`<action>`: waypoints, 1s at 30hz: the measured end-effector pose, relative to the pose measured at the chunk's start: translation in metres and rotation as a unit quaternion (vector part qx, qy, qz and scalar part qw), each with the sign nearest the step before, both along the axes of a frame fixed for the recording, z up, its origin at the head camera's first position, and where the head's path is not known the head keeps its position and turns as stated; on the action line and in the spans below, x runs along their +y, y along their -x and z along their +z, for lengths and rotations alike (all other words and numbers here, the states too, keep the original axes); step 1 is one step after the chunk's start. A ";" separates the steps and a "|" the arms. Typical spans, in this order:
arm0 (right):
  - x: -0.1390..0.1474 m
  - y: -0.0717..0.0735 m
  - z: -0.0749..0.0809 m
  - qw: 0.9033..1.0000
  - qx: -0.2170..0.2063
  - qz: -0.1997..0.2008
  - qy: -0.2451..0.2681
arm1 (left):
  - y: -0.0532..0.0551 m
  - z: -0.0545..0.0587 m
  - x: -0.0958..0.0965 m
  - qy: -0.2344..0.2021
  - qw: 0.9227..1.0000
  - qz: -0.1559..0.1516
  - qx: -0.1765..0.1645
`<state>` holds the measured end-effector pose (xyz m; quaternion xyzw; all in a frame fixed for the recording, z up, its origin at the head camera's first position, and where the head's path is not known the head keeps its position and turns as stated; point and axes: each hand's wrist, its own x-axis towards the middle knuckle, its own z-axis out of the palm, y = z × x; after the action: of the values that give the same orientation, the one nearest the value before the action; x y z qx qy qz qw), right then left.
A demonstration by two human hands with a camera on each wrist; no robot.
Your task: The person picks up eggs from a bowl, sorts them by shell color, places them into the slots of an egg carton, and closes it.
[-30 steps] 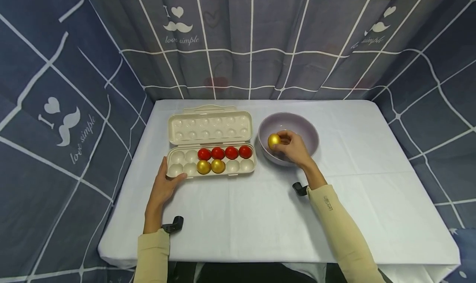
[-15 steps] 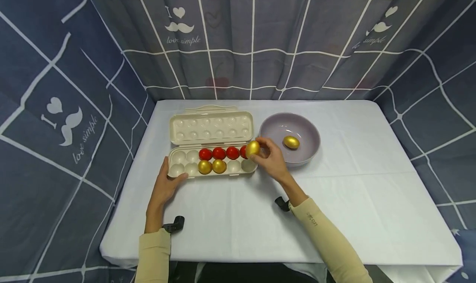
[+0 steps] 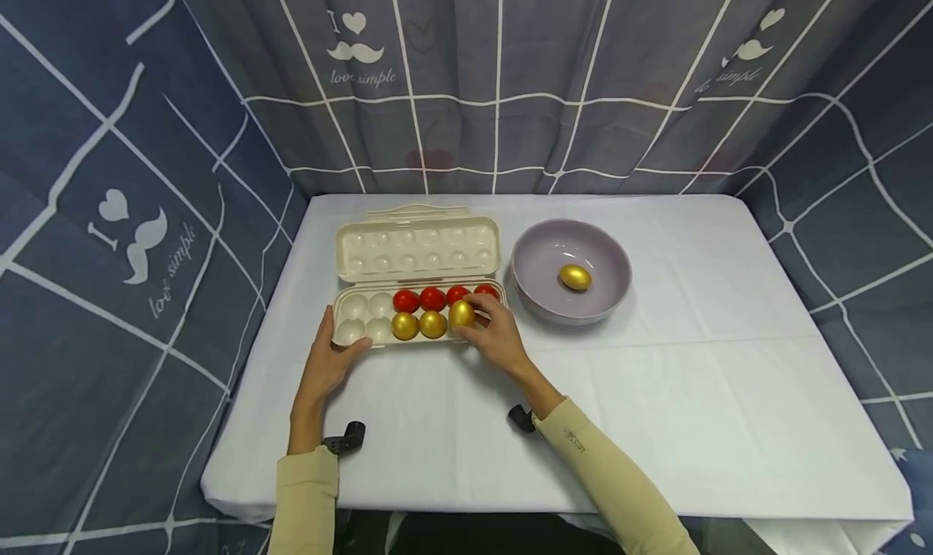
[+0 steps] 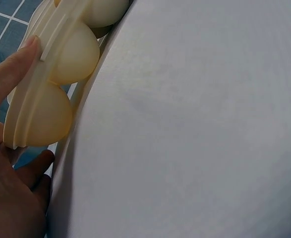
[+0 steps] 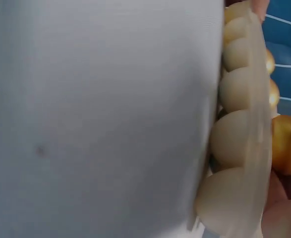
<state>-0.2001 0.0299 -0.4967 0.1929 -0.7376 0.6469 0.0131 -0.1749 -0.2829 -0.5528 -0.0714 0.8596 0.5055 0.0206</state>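
An opened cream egg carton (image 3: 419,245) lies left of centre in the head view, lid folded back. My left hand (image 3: 323,369) grips its left end, thumb on the front rim and fingers round the side. In its back row sit several red eggs (image 3: 432,299). Two golden eggs (image 3: 419,326) are seated in the front row. With thumb and fingertips, my right hand (image 3: 499,338) pinches another golden egg (image 3: 461,315) over a front cup, right of those two. In the right wrist view that held egg (image 5: 286,146) shows beside the carton's rim; whether it touches the cup I cannot tell.
A mauve bowl (image 3: 535,283) stands right of the carton, with one golden egg (image 3: 575,277) inside. White cloth (image 3: 692,409) covers the table. Grey-blue checked curtains (image 3: 539,69) enclose the back and both sides.
My right hand has carried a golden egg leftward out of the bowl to the carton's front row. The golden egg left in the bowl has come into view. The left hand stays at the carton.
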 end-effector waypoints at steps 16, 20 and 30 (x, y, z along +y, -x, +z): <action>-0.005 0.022 -0.039 0.985 0.021 -0.023 -0.170 | 0.002 -0.003 -0.001 0.008 1.000 0.003 -0.001; -0.004 0.020 -0.039 0.985 0.018 -0.023 -0.167 | 0.001 -0.003 -0.001 0.007 1.000 0.001 -0.002; -0.002 0.018 -0.036 0.995 -0.026 0.003 -0.091 | 0.001 -0.004 -0.001 0.006 1.000 0.002 0.002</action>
<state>-0.2180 0.0283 -0.5327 0.1787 -0.7932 0.5816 -0.0258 -0.1762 -0.2835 -0.5565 -0.0717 0.8628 0.5002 0.0171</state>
